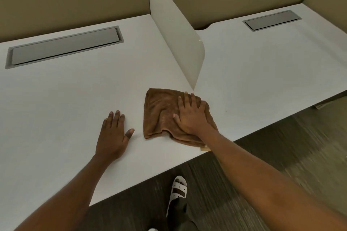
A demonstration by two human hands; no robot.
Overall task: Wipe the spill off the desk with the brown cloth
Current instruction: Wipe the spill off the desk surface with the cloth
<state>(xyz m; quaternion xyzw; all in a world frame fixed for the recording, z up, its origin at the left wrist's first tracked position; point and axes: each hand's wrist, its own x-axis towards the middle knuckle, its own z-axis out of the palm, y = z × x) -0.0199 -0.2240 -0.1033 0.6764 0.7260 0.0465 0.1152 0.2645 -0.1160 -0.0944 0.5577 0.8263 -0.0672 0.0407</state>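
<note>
Below the desk edge, a white sandal (179, 189) stands on dark carpet (272, 155). On the white desk (65, 103), the left hand (112, 137) lies flat, fingers spread, holding nothing. Just beside it, the right hand (191, 116) presses flat, fingers apart, on the brown cloth (159, 114) near the front edge. Beyond stands a white divider (174, 30), with grey cable hatches (63, 48) farther back.

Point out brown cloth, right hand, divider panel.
brown cloth (159, 110), head view, bare upper-left area.
right hand (191, 116), head view, back of hand.
divider panel (178, 43), head view, middle of its face.
</note>
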